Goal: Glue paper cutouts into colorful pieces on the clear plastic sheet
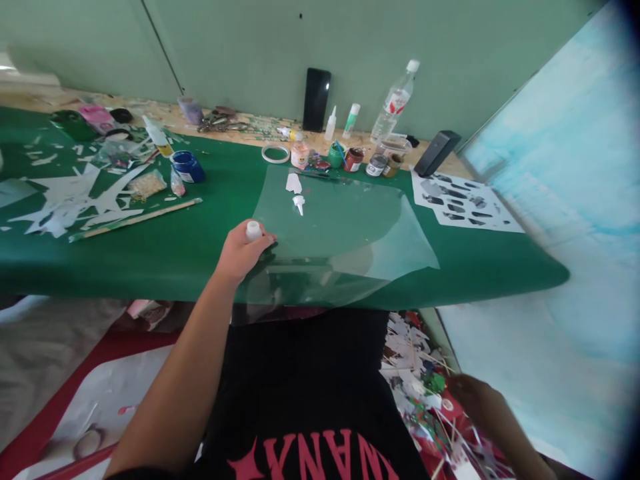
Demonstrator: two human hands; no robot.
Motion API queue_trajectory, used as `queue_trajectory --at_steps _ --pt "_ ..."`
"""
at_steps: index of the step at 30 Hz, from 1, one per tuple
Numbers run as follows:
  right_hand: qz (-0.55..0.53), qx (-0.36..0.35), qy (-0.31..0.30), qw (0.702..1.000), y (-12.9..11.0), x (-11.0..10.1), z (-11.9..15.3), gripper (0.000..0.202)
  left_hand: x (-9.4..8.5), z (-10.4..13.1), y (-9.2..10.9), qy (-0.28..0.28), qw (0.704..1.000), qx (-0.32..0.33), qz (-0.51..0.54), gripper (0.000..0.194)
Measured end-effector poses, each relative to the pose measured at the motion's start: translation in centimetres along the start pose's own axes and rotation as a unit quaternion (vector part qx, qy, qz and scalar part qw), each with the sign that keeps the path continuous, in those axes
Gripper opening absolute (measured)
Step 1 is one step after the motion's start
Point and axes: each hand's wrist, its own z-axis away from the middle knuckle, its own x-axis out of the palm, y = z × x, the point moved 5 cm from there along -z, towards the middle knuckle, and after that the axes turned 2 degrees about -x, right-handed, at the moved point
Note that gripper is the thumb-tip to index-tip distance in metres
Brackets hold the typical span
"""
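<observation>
Our left hand grips one white bottle (its contents we cannot see) at the left edge of one clear sheet on the table. One nozzle lies on the sheet. Behind stand five jars, one green inside. Our right hand is near scraps; its grip we cannot tell.

Free rm over R half of sheet, nozzle on L, jars behind
</observation>
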Motion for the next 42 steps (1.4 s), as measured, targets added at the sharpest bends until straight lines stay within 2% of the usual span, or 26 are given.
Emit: queue_trajectory --at_steps 2,3,5,6,8,9,11,14,16,20,25,34,36,39,42 --pt "-0.114 -0.125 0.001 0.986 -8.4 1.8 0.4 0.025 0.0 0.1 0.1 0.004 1.000 -0.002 -0.005 0.017" --pt "-0.168 -0.156 -0.013 0.973 -12.6 2.9 0.8 0.025 0.0 0.1 0.1 0.005 1.000 -0.004 -0.004 0.017" --pt "-0.270 -0.169 -0.054 0.946 -19.7 5.2 1.3 0.032 -0.1 0.1 0.1 0.003 1.000 -0.007 0.000 0.018" --pt "-0.328 -0.160 -0.093 0.927 -22.5 6.6 1.6 0.032 -0.1 0.1 0.1 0.003 1.000 -0.008 0.002 0.019" --pt "-0.440 -0.141 -0.184 0.868 -26.6 9.1 2.1 0.027 -0.1 0.1 0.1 0.001 1.000 -0.008 0.007 0.019" --pt "-0.488 -0.139 -0.214 0.835 -28.1 10.0 2.3 0.031 -0.2 0.1 0.1 -0.001 1.000 -0.007 0.009 0.019" --pt "-0.568 -0.125 -0.222 0.783 -29.8 11.1 2.3 0.034 -0.2 0.1 0.0 -0.007 1.000 -0.006 0.011 0.019" --pt "-0.644 -0.079 -0.179 0.739 -30.8 11.8 1.7 0.032 -0.2 0.1 -0.1 -0.007 1.000 -0.006 0.010 0.019" --pt "-0.654 -0.054 -0.156 0.738 -31.0 12.0 1.5 0.037 -0.2 0.1 -0.1 -0.004 1.000 -0.005 0.007 0.018" --pt "-0.628 -0.054 -0.134 0.764 -31.3 11.7 1.3 0.037 -0.2 0.1 -0.1 -0.007 1.000 -0.006 -0.001 0.017" --pt "-0.597 -0.064 -0.149 0.786 -31.2 11.1 1.4 0.032 -0.3 0.0 -0.1 0.005 1.000 -0.012 -0.009 0.017" --pt "-0.466 -0.144 -0.156 0.859 -30.9 9.6 0.9 0.017 -0.4 -0.3 -0.4 0.026 0.998 -0.038 0.031 0.021" --pt "-0.430 -0.165 -0.168 0.871 -30.6 8.6 0.6 0.017 -0.5 -0.3 -0.4 0.034 0.998 -0.041 0.040 0.021" --pt "-0.356 -0.203 -0.230 0.883 -29.8 6.7 0.6 0.018 -0.5 -0.2 -0.4 0.038 0.997 -0.038 0.048 0.020" --pt "-0.366 -0.208 -0.290 0.860 -28.8 4.0 1.3 0.020 -0.6 -0.1 -0.4 0.038 0.998 -0.037 0.041 0.019"
